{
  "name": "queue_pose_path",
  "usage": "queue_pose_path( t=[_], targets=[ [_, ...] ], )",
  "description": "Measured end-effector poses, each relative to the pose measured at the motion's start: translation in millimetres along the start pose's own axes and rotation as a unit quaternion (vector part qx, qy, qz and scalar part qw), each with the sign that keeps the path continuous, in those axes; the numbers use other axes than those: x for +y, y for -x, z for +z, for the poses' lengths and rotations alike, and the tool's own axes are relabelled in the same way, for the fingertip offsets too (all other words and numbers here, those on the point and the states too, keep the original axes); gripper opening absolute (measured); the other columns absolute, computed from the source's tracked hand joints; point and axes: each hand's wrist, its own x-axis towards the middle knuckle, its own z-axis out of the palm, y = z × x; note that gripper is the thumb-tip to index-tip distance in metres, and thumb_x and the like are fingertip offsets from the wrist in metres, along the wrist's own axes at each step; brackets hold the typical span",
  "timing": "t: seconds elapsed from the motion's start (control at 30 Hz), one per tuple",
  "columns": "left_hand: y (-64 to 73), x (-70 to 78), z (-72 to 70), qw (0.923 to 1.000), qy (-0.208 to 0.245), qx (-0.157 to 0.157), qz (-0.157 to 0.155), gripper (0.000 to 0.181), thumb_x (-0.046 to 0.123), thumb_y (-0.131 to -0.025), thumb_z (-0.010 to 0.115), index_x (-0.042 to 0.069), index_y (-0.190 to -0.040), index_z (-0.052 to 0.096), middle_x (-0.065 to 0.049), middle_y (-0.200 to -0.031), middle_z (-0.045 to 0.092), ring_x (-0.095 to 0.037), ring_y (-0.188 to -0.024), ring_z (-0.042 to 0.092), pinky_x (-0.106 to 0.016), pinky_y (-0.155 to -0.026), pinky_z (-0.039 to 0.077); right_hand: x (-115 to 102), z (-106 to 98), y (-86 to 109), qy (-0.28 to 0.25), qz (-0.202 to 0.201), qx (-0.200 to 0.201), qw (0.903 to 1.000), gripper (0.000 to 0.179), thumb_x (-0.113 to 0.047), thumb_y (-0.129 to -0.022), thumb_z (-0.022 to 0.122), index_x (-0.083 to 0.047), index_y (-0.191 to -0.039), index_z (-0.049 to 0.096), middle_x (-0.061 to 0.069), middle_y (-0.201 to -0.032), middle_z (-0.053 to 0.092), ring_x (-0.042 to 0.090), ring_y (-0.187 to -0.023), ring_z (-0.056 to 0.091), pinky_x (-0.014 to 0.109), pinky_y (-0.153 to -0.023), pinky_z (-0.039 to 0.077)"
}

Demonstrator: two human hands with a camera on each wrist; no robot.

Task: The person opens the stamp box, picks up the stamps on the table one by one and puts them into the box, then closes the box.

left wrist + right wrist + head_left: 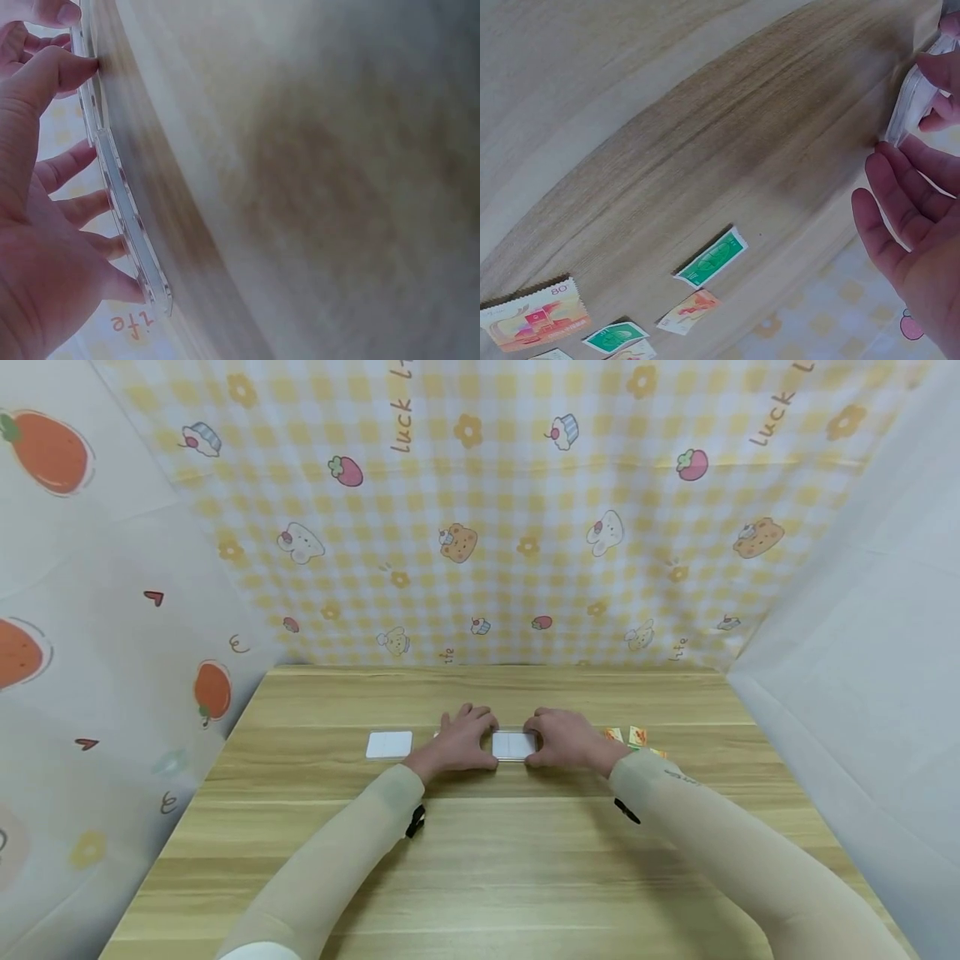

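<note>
A flat clear plastic case with a white inside lies on the table between both hands. My left hand holds its left end, thumb on the near edge and a finger on the far edge. At the right end, my right hand pinches it the same way. In the left wrist view, a second clear case runs beside my left hand's other fingers; from the head it is mostly hidden under that hand. A third white rectangle lies farther left, apart from the hands.
Several small postage stamps lie right of my right hand, among them an orange stamp and a green stamp. The wooden table ends at a checked yellow curtain; pale sheets hang at both sides.
</note>
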Motion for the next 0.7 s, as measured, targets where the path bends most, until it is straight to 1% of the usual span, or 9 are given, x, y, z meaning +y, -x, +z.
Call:
queue_pose_path(
  t=[0.1, 0.33, 0.47, 0.7],
  targets=[
    [0.4, 0.0, 0.1, 1.0, -0.003, -0.002, -0.003, 0.051, 0.04, -0.077, 0.076, 0.02, -0.12, 0.059, -0.005, -0.153, 0.041, -0.039, -0.146, 0.023, -0.078, -0.106, 0.015, -1.2, -1.6, -0.2, -0.002, -0.003, -0.004, 1.0, 0.05, -0.046, -0.08, 0.08, -0.014, -0.118, 0.072, -0.004, -0.093, 0.06, 0.012, -0.071, 0.051, 0.028, -0.061, 0.043],
    [1.5, 2.9, -1.1, 0.9999, 0.01, -0.009, -0.009, 0.053, 0.037, -0.073, 0.077, 0.016, -0.118, 0.059, -0.01, -0.158, 0.036, -0.04, -0.148, 0.02, -0.077, -0.107, 0.01, -1.3, -1.3, 0.6, -0.013, -0.013, -0.004, 0.9998, 0.05, -0.044, -0.08, 0.082, -0.013, -0.117, 0.072, -0.004, -0.093, 0.06, 0.012, -0.071, 0.05, 0.028, -0.059, 0.042],
    [1.6, 4.2, -1.0, 0.9999, 0.006, -0.008, -0.011, 0.054, 0.037, -0.072, 0.077, 0.016, -0.118, 0.059, -0.01, -0.158, 0.036, -0.039, -0.149, 0.02, -0.077, -0.108, 0.011, -0.3, -1.3, 0.2, -0.014, -0.021, 0.001, 0.9997, 0.048, -0.044, -0.079, 0.081, -0.013, -0.116, 0.073, -0.005, -0.092, 0.061, 0.011, -0.071, 0.051, 0.028, -0.06, 0.043],
    [2.4, 4.4, -0.7, 0.9999, 0.006, -0.011, -0.01, 0.054, 0.036, -0.072, 0.077, 0.016, -0.119, 0.059, -0.01, -0.159, 0.035, -0.039, -0.148, 0.021, -0.077, -0.108, 0.011, 1.4, -4.0, 0.7, -0.02, -0.023, -0.007, 0.9995, 0.043, -0.043, -0.079, 0.079, -0.016, -0.113, 0.074, -0.005, -0.092, 0.062, 0.011, -0.072, 0.051, 0.029, -0.062, 0.045]
  ],
)
